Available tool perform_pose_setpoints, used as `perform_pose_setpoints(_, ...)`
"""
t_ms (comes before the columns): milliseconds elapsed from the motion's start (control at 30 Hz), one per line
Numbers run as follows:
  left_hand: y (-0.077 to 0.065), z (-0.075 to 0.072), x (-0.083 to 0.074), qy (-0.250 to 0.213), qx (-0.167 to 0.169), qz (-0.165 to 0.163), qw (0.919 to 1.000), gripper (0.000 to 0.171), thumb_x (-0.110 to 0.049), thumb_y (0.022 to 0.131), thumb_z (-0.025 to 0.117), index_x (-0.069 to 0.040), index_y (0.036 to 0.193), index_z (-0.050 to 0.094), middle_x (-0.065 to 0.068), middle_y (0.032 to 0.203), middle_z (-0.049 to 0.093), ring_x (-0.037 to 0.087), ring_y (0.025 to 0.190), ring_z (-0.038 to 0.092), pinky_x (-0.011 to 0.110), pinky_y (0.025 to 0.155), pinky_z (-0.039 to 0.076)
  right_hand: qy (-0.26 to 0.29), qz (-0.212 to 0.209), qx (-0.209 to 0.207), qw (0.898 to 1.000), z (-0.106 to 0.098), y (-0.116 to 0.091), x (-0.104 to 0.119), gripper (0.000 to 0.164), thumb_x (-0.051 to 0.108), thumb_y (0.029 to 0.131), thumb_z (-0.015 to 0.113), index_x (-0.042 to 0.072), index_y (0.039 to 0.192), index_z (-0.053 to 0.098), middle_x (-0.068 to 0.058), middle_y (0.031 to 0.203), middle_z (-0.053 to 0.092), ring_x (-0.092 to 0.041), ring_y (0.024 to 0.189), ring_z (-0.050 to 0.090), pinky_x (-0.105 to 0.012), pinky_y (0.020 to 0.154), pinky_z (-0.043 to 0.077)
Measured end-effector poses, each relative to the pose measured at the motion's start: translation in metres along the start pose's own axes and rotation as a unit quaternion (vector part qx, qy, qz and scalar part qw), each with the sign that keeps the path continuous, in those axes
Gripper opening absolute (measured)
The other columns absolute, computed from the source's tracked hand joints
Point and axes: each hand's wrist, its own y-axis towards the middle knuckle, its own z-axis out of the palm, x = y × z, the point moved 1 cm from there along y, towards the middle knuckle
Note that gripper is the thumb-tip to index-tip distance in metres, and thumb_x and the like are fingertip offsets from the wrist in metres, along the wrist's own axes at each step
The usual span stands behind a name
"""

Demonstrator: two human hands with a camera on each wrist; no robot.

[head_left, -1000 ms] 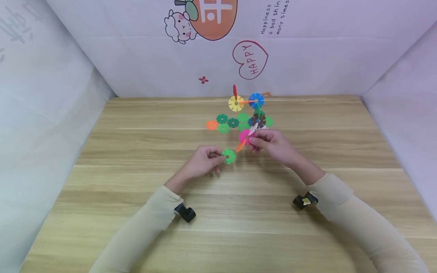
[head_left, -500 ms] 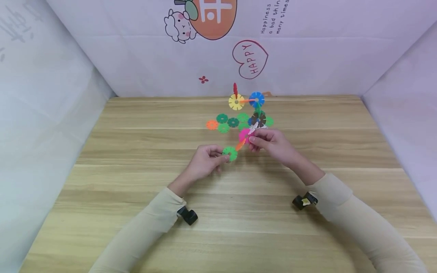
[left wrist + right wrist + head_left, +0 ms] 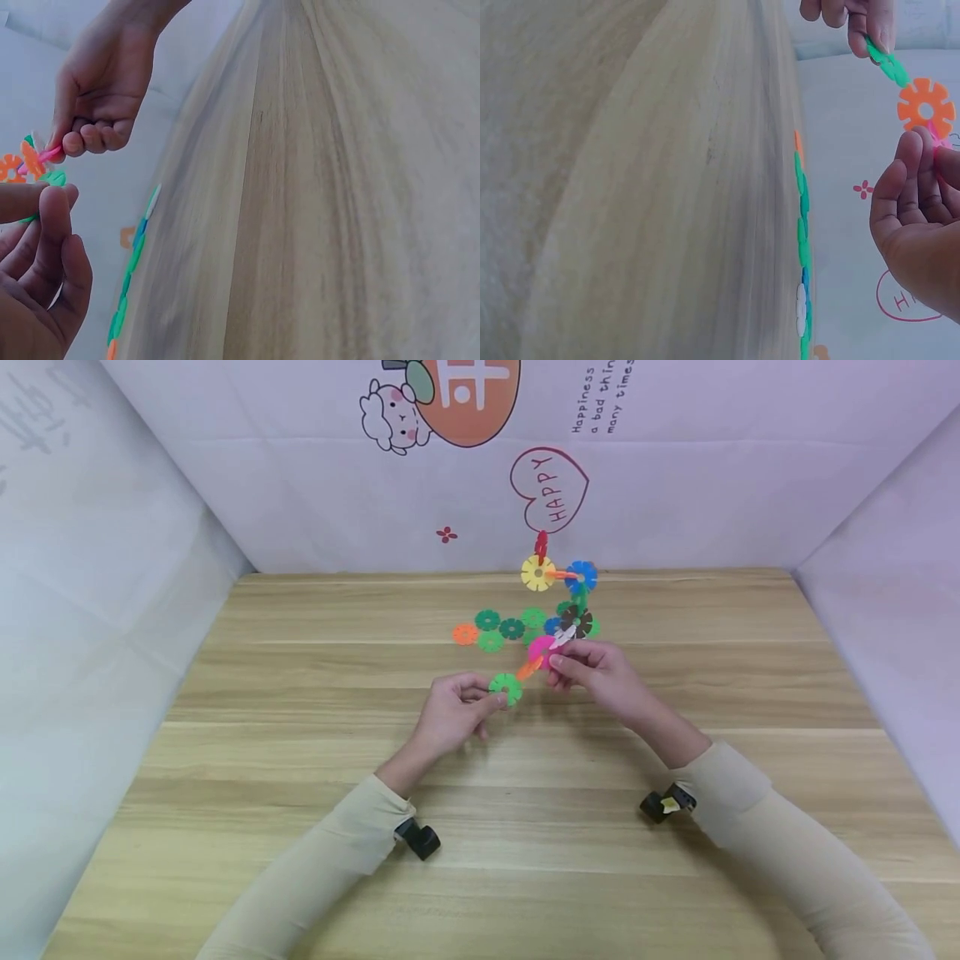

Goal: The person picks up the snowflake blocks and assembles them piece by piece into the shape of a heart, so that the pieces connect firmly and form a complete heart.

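Observation:
My left hand (image 3: 453,714) pinches a light green notched disc (image 3: 506,690) between thumb and fingers. Its edge meets an orange disc (image 3: 925,109), which is set into a pink disc (image 3: 543,652). The pink disc is pinched by my right hand (image 3: 603,681). From it a linked chain runs upward: a white disc (image 3: 564,636), a brown disc (image 3: 577,622), a green one, a blue disc (image 3: 581,577), an orange one, a yellow disc (image 3: 538,573) and a red disc (image 3: 542,547). The chain is held above the table. Fingers partly cover the pink disc.
Several loose discs lie flat on the wooden table (image 3: 480,860) behind the hands, among them an orange disc (image 3: 465,634) and a dark green disc (image 3: 512,628). A white printed backdrop (image 3: 300,502) stands along the table's far edge.
My left hand has moved the green disc up and right, from apart to against the orange disc. The chain's far end, with the yellow, red and blue discs, has swung right.

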Motion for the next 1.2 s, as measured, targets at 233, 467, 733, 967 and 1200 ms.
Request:
perform_pose_setpoints(233, -0.003, 0.001, -0.001, -0.006, -0.010, 0.026, 0.9996, 0.008, -0.005, 0.092, 0.073, 0.000, 0.097, 0.072, 0.018, 0.093, 0.075, 0.014, 0.043, 0.054, 0.027, 0.046, 0.051, 0.000, -0.009, 0.001, 1.000, -0.001, -0.001, 0.001, 0.026, 0.015, 0.103, 0.060, -0.009, 0.110, 0.067, -0.015, 0.092, 0.069, -0.030, 0.087, 0.066, -0.036, 0.081, 0.057)
perform_pose_setpoints(467, -0.005, 0.000, -0.001, -0.009, -0.011, 0.034, 0.9993, 0.006, -0.003, 0.090, 0.074, 0.000, 0.096, 0.073, 0.011, 0.089, 0.076, 0.015, 0.043, 0.054, 0.028, 0.045, 0.051, -0.007, -0.020, -0.003, 1.000, 0.001, -0.001, 0.003, 0.025, 0.014, 0.103, 0.059, -0.008, 0.109, 0.068, -0.016, 0.092, 0.069, -0.025, 0.084, 0.066, -0.032, 0.079, 0.057)
perform_pose_setpoints(733, -0.005, 0.001, -0.002, 0.001, -0.012, 0.022, 0.9997, 0.008, -0.005, 0.090, 0.075, 0.001, 0.095, 0.072, 0.010, 0.088, 0.076, 0.015, 0.043, 0.054, 0.033, 0.046, 0.052, -0.012, -0.015, -0.006, 1.000, 0.006, -0.002, 0.006, 0.022, 0.013, 0.102, 0.061, -0.005, 0.110, 0.070, -0.017, 0.093, 0.070, -0.023, 0.083, 0.066, -0.038, 0.080, 0.058)
perform_pose_setpoints(967, -0.005, 0.003, -0.001, 0.000, -0.012, 0.000, 0.9999, 0.009, -0.006, 0.090, 0.075, 0.001, 0.094, 0.072, 0.017, 0.092, 0.075, 0.015, 0.043, 0.055, 0.029, 0.044, 0.047, -0.038, -0.026, -0.009, 0.999, 0.009, -0.001, 0.009, 0.021, 0.011, 0.102, 0.060, -0.007, 0.107, 0.069, -0.017, 0.091, 0.070, -0.027, 0.082, 0.065, -0.030, 0.075, 0.058)
perform_pose_setpoints(1200, -0.003, 0.004, 0.001, -0.039, -0.009, -0.029, 0.9988, 0.014, -0.007, 0.092, 0.074, 0.005, 0.099, 0.070, 0.009, 0.089, 0.076, 0.012, 0.043, 0.051, 0.025, 0.044, 0.043, -0.067, -0.035, 0.000, 0.997, 0.013, 0.002, 0.013, 0.023, 0.012, 0.103, 0.060, -0.009, 0.101, 0.068, -0.016, 0.086, 0.069, -0.029, 0.080, 0.064, -0.035, 0.074, 0.057)
